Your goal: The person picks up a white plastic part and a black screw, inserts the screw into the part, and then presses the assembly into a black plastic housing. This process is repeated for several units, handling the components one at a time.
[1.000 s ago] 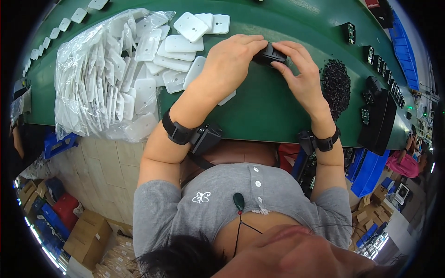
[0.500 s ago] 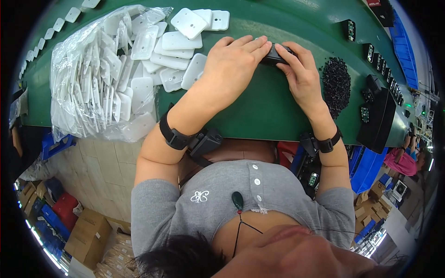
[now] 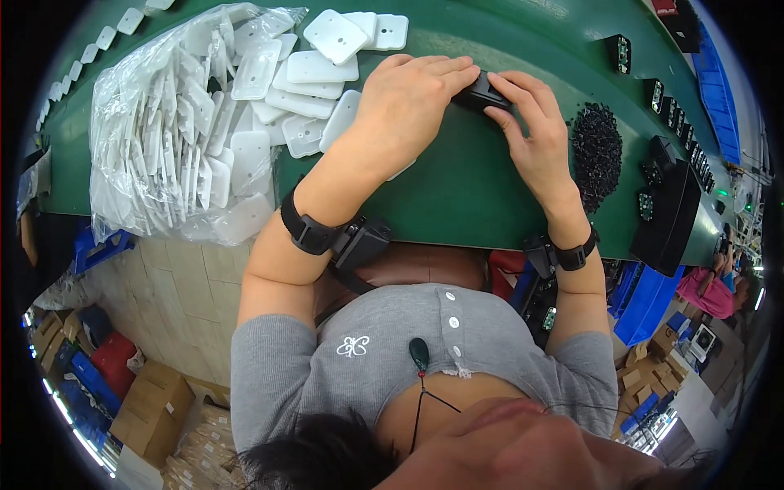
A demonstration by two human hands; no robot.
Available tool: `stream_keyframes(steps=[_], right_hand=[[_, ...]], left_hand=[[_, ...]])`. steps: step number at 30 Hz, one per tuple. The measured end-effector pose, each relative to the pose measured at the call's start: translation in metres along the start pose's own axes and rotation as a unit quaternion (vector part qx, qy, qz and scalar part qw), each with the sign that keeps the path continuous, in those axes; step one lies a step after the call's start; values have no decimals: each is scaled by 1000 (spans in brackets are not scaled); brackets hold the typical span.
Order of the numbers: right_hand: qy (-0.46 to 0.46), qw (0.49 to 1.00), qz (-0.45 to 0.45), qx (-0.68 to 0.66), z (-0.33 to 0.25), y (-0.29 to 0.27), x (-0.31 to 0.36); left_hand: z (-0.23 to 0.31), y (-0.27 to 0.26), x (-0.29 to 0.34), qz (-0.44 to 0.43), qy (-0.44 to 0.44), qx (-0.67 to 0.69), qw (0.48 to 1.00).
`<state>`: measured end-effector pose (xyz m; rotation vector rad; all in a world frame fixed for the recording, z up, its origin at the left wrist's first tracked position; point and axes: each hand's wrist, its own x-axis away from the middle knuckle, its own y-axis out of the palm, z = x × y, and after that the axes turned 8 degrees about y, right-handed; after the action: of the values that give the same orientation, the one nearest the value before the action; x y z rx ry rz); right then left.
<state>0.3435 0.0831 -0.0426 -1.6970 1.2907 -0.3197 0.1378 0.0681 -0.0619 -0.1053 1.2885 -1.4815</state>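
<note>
A small black plastic case is held between my two hands over the green table. My left hand lies back upward, its fingers together and their tips over the case's left end. From the other side my right hand grips the case between thumb and fingers. Part of the case is hidden under my left fingers. Beneath my left wrist a thin white edge shows. White plastic plates lie loose just left of my left hand. A pile of small black parts is right of my right hand.
A clear bag full of white plates covers the table's left side. Black cases with circuit boards stand in a row at the right, near a black box. A blue bin sits below the table edge.
The black case has turned slightly and shows more of its face. My right fingers have spread a little around it. A white edge now peeks out under my left wrist.
</note>
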Motion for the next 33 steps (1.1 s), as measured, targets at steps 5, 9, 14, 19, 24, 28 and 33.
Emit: stream_keyframes(steps=[5, 9, 14, 19, 24, 28, 33], right_hand=[[-21, 999, 25, -13, 1, 2, -1], [-10, 1000, 28, -8, 1, 5, -2], [-6, 1000, 18, 6, 4, 10, 0], [-30, 998, 34, 45, 7, 15, 4], [3, 999, -31, -42, 12, -3, -15], [217, 930, -80, -287, 18, -9, -28], [210, 849, -41, -484, -7, 10, -29]], left_hand=[[-1, 2, -2, -1, -21, 24, 999], [-4, 3, 0, 10, -8, -8, 1000], [-4, 3, 0, 0, -5, -29, 1000], [-1, 6, 1, -7, 31, -73, 997], [6, 22, -6, 16, 37, -141, 989], [-7, 28, -12, 57, -5, -33, 998], [-10, 27, -16, 109, -172, 223, 953]])
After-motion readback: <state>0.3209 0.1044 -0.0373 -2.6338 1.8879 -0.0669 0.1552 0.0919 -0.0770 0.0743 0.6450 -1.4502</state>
